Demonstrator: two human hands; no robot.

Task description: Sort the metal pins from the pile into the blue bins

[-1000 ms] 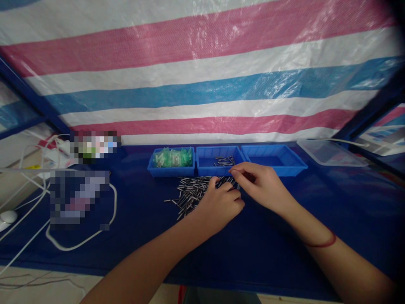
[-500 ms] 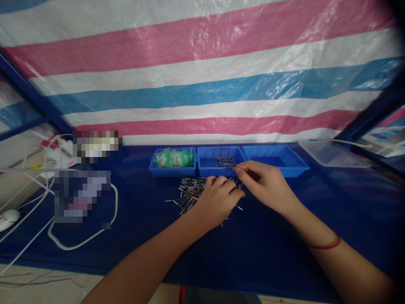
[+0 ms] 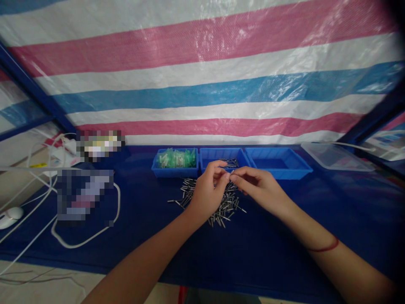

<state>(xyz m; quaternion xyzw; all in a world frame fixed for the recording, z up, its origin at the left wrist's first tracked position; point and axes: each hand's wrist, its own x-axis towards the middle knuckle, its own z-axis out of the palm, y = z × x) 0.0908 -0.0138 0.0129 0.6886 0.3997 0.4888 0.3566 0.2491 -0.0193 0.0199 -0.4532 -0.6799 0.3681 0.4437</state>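
Over a pile of thin metal pins (image 3: pixel 227 207) on the blue tabletop, both my hands meet at the fingertips. My left hand (image 3: pixel 209 188) is closed in a pinch, its thumb and forefinger touching the fingertips of my right hand (image 3: pixel 264 185). That hand also pinches, from the right side. Between the fingertips shows a tiny bright piece (image 3: pixel 232 172), too small and too covered to name. Just behind my hands, the middle blue tray (image 3: pixel 207 157) holds a few more metal pins (image 3: pixel 232 162). My left hand and forearm cover part of the pile.
Left of the middle tray, a blue tray (image 3: pixel 175 172) holds green-tinted clear plastic packets (image 3: pixel 179 158). Another blue tray (image 3: pixel 278 173) stands to the right, with a clear plastic lid (image 3: pixel 337 158) beyond. White cables (image 3: pixel 117 202) and a mouse (image 3: pixel 11 216) lie at the left.
My left hand has lifted off the pile and closed, its fingertips now meeting those of my right hand. My right hand has shifted slightly left and down. More of the pile shows.
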